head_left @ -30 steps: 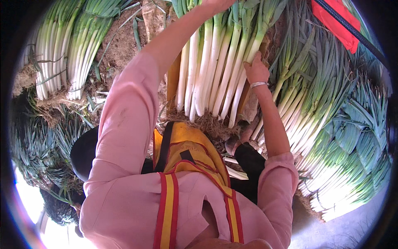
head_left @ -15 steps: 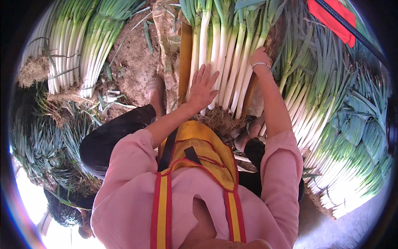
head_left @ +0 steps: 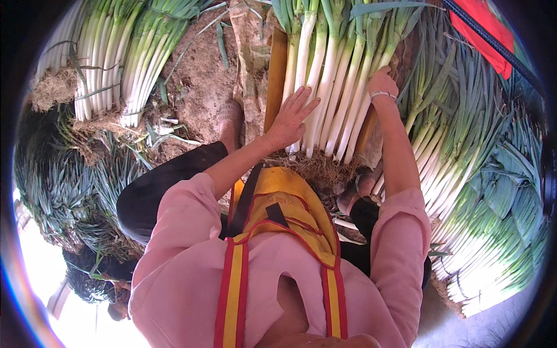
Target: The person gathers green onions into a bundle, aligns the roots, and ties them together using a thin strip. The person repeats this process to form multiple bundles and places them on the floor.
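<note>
In front of me stands a row of long green onions [head_left: 329, 93], white stems toward me and roots [head_left: 316, 164] at the near end. My left hand [head_left: 288, 123] rests on the left stems, its fingers stretched out and spread. At the right side of the row, my right hand [head_left: 383, 84] is closed at the outermost stem, with some fingertips hidden. A tan board [head_left: 277, 78] lines the row's left side, and another board [head_left: 366, 129] shows along its right side below my right hand.
Tied green onions [head_left: 100, 69] lie at the far left, above a dark leafy heap [head_left: 52, 185]. More bundles [head_left: 458, 133] fill the right side, near a red cloth [head_left: 484, 35] and a black cable [head_left: 493, 40]. Bare soil [head_left: 203, 87] shows left of the row.
The whole scene has shifted a little to the right in view. Both hands stay at nearly the same places on the green onions, the left still spread.
</note>
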